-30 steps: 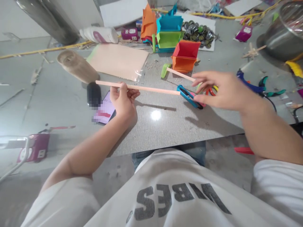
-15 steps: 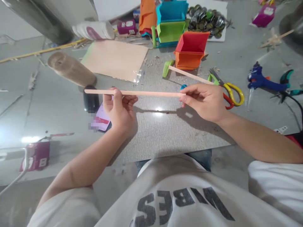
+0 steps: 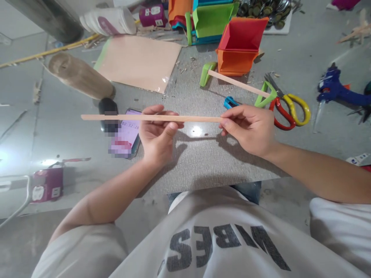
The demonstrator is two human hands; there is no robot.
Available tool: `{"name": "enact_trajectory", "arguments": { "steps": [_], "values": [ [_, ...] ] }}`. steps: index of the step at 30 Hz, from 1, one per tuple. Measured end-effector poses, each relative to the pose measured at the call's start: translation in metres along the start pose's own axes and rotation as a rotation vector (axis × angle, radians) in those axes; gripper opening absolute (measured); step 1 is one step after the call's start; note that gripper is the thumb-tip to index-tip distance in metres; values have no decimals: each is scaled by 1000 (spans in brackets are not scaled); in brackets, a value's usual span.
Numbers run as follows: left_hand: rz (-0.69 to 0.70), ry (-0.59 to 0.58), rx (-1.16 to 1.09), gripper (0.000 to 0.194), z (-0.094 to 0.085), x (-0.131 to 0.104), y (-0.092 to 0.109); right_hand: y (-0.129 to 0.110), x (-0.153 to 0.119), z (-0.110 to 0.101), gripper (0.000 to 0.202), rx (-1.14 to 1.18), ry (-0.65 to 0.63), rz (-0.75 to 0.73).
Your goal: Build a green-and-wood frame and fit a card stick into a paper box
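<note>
Evidently pinching a thin wooden strip (image 3: 153, 117) at its right end, thumb against fingertips, with the right hand (image 3: 249, 130), raised above the gray worktop (image 3: 199, 168). Clamped by that grip alone, as far as shown. Held nearly level in view, with its long axis running left to right across the body and almost all its length reaching leftward from the right grip. Near the middle of the strip, cupping the left hand (image 3: 158, 135) behind and below, with fingers parted and thumb just under the lower edge, not closed over it. Cannot tell contact from a narrow gap between those fingers and the wood. By judgement, nearer to the long free part with the left hand, anchored at 1 end with the right. Crossing, in view, the upper part of a lit phone (image 3: 130, 133) and ending farther left. Just beyond the right hand, partly covered, showing a blue cutter (image 3: 230, 102), near a 2nd strip with green ends (image 3: 237, 82) and scissors (image 3: 287, 101).
</note>
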State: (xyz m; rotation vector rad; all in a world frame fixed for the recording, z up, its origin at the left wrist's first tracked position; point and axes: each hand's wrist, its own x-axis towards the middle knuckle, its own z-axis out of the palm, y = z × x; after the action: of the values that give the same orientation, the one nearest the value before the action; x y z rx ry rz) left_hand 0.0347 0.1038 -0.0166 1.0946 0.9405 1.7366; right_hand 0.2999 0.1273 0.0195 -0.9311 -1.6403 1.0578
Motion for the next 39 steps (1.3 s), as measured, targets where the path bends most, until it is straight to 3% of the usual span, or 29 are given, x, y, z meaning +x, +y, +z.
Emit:
{"name": "enact_trajectory", "arguments": {
  "steps": [4, 8, 13, 17, 23, 32, 39],
  "values": [
    [-30, -106, 23, 62, 12, -17, -3, 0, -8, 9, 15, 17, -29, 13],
    [-19, -119, 47, 52, 18, -23, -3, -1, -14, 13, 12, -21, -80, -12],
    [25, -137, 40, 45, 20, -25, -1, -5, -16, 14, 13, -216, -165, -152],
    [-36, -175, 52, 44, 24, -29, 3, -6, -16, 21, 14, -280, -166, -222],
    [-88, -225, 79, 43, 27, -33, 4, -6, -17, 25, 20, -245, -146, -116],
    [4, -145, 89, 43, 15, -27, -1, -9, -14, 11, 16, -149, -169, 5],
    [-68, -115, 143, 52, 20, -29, 4, -11, -14, 14, 28, -166, -223, 44]
  ]
}}
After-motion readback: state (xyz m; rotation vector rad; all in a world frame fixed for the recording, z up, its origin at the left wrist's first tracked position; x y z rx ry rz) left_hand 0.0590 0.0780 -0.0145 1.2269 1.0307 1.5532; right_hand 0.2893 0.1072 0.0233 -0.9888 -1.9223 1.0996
